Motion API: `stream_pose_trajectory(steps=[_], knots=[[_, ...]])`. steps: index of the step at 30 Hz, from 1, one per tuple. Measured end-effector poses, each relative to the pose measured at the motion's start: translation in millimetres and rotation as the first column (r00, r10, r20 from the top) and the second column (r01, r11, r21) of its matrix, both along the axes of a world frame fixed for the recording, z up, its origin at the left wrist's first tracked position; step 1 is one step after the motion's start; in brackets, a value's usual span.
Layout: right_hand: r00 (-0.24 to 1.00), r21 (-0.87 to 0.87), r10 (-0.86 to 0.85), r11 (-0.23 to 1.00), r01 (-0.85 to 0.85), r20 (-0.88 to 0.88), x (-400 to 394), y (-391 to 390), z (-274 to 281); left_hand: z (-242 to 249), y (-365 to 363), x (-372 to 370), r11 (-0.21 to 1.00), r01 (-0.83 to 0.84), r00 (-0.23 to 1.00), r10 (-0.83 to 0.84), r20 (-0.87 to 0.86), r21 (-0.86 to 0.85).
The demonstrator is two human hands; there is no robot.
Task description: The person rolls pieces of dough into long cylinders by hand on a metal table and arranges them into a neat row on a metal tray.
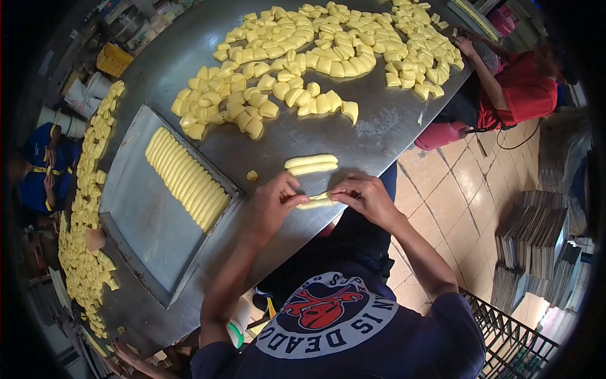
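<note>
Between my two hands is a strip of yellow dough (317, 201), low over the steel table near its front edge. My left hand (273, 203) pinches the strip's left end with thumb and fingers. At the other end, my right hand (367, 197) has its fingers closed on the dough too. Just beyond them, two smooth dough rolls (310, 165) lie side by side. A small dough scrap (252, 175) sits to their left. The metal tray (136, 235) at the left holds a tight row of dough rolls (187, 179).
Many cut dough pieces (303, 44) cover the far part of the steel table (385, 129); more dough pieces (88, 265) line its left side. A person in red (521, 91) works at the right, another in blue (44, 167) at the left. Stacked trays (533, 237) stand on the tiled floor.
</note>
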State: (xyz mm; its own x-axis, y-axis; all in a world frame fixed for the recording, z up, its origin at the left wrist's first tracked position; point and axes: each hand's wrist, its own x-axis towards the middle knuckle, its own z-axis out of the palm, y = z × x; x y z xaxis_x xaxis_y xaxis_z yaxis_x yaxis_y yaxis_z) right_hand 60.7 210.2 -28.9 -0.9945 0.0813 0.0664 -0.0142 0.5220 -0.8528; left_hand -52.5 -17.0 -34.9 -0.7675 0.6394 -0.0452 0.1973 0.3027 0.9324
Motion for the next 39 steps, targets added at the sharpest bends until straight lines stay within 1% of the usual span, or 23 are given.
stream_pose_trajectory(steps=[1, 2, 4, 5, 7, 9, 10, 11, 13, 16, 17, 19, 20, 22, 25, 27, 28, 29, 31, 35, 37, 38, 39], knots=[[1.0, 0.151, -0.006, 0.988, 0.011, -0.029, -3.8, -4.3, -0.3, 3.7, 3.9, -1.6, 0.99, 0.032, 0.988, -0.052, -0.147, -0.14], [0.998, 0.298, -0.009, 0.954, 0.026, -0.056, -6.6, -7.6, -0.6, 4.6, 5.7, -2.1, 0.989, 0.031, 0.987, -0.053, -0.15, -0.142], [0.987, 0.385, -0.068, 0.915, 0.121, -0.148, -12.6, -9.2, 5.9, 4.6, 7.8, -1.8, 0.971, -0.031, 0.886, -0.082, -0.456, -0.236], [0.964, 0.463, -0.115, 0.859, 0.219, -0.241, -14.8, -8.1, 9.3, 4.4, 8.4, -4.7, 0.971, -0.03, 0.888, -0.082, -0.452, -0.235], [0.964, 0.453, -0.151, 0.86, 0.237, -0.218, -13.8, -3.9, 7.0, 4.0, 7.1, -9.9, 0.982, -0.078, 0.84, -0.026, -0.542, -0.17], [0.998, 0.353, 0.006, 0.936, 0.018, -0.066, -9.9, 2.4, -2.2, -6.4, 1.7, -3.0, 0.99, -0.027, 0.892, -0.038, -0.45, -0.138], [0.998, 0.307, -0.001, 0.951, 0.02, -0.06, -5.1, -0.3, -1.9, -10.4, -1.6, 1.4, 0.994, 0.022, 0.933, -0.058, -0.354, -0.104], [0.998, 0.306, -0.008, 0.952, 0.026, -0.062, 1.0, -0.2, -2.2, -13.0, -5.7, 6.3, 0.994, 0.028, 0.932, -0.064, -0.356, -0.106], [0.999, -0.033, -0.032, 0.999, 0.033, 0.037, 7.0, 2.9, -0.9, -6.1, -6.4, 3.8, 0.996, 0.014, 0.999, -0.01, -0.048, 0.089], [0.998, 0.018, -0.01, 1.0, 0.009, 0.059, 4.6, -5.3, 7.7, -6.4, 0.2, 1.7, 0.988, 0.08, 0.997, -0.078, -0.022, 0.134], [0.998, 0.019, -0.015, 1.0, 0.014, 0.063, 3.6, -8.5, 4.1, -6.9, 2.9, 1.8, 0.987, 0.084, 0.996, -0.083, -0.017, 0.135], [0.997, 0.196, 0.031, 0.98, -0.016, -0.072, -5.9, -14.8, -1.0, -6.4, 8.6, -3.4, 0.986, 0.135, 0.95, -0.156, -0.271, -0.094], [0.999, 0.295, 0.002, 0.956, 0.01, -0.043, -5.8, -16.4, 1.7, -4.3, 10.5, -3.2, 0.986, 0.136, 0.949, -0.157, -0.274, -0.095], [0.997, 0.37, -0.069, 0.926, 0.079, -0.042, -9.3, -12.9, 9.4, 2.5, 13.8, -0.6, 0.975, 0.036, 0.88, -0.136, -0.455, -0.221], [0.98, 0.474, -0.164, 0.858, 0.197, -0.111, -10.4, -1.8, 2.9, 7.2, 14.5, -7.7, 0.984, -0.067, 0.823, -0.041, -0.567, -0.168], [1.0, 0.355, -0.015, 0.935, 0.021, -0.02, -7.4, 2.5, -7.1, -6.1, 8.8, -0.5, 0.991, -0.028, 0.881, -0.038, -0.472, -0.132], [0.995, 0.281, -0.016, 0.959, 0.043, -0.095, -5.2, 0.3, -8.3, -11.5, 6.5, 1.4, 0.996, 0.003, 0.927, -0.037, -0.372, -0.093], [0.995, 0.278, -0.018, 0.96, 0.043, -0.094, -1.3, -1.6, -7.6, -16.3, 3.4, 3.1, 0.995, 0.004, 0.928, -0.039, -0.372, -0.096], [0.998, -0.032, -0.051, 0.998, 0.051, -0.019, 2.6, -2.7, -2.0, -7.8, 5.3, 4.3, 0.997, -0.013, 0.986, 0.025, -0.162, 0.071], [0.998, -0.004, -0.067, 0.998, 0.067, -0.019, -4.0, -16.2, -3.9, -4.9, 18.4, -0.1, 0.998, 0.029, 0.991, -0.022, -0.128, 0.059], [0.993, 0.224, -0.001, 0.974, 0.028, -0.12, -10.1, -17.0, -7.6, -2.7, 20.6, -4.7, 0.992, 0.077, 0.972, -0.096, -0.212, -0.096], [0.993, 0.227, 0.003, 0.974, 0.025, -0.122, -12.0, -14.8, -5.7, -2.4, 21.3, -7.3, 0.993, 0.073, 0.973, -0.091, -0.214, -0.093], [0.997, 0.347, -0.026, 0.936, 0.051, -0.076, -14.1, -13.5, 1.6, -2.4, 20.9, -8.9, 0.986, 0.055, 0.928, -0.108, -0.357, -0.157]])
